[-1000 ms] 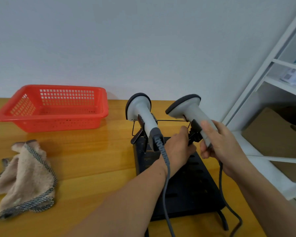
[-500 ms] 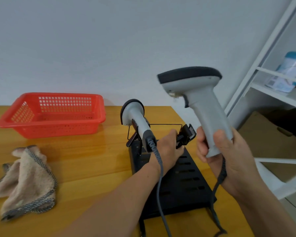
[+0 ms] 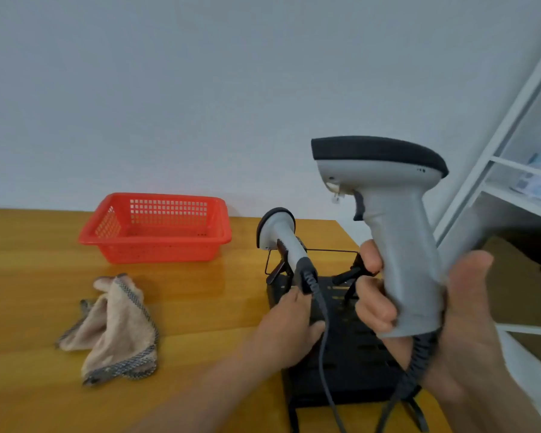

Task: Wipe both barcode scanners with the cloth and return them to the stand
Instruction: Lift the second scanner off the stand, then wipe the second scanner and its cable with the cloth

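My right hand [image 3: 469, 326] grips the handle of a grey barcode scanner [image 3: 397, 232] and holds it upright above the black stand [image 3: 353, 357], its dark head pointing left. Its coiled cable [image 3: 416, 367] hangs below my fist. The second grey scanner [image 3: 280, 240] leans in the stand's left holder, and its cable runs down past my left hand [image 3: 289, 323]. That hand rests on the stand's left side just below the scanner's base, holding nothing. A beige cloth [image 3: 113, 332] lies crumpled on the wooden table [image 3: 28, 276] to the left, away from both hands.
A red plastic basket [image 3: 156, 229] stands at the back of the table near the wall. A white shelf frame [image 3: 509, 157] rises at the right, with a cardboard box [image 3: 519, 276] low behind it. The table's right edge lies just past the stand.
My right hand has lifted the right scanner out of the stand, up and towards me. My left hand let go of the right holder clip and moved left to the stand's left side.
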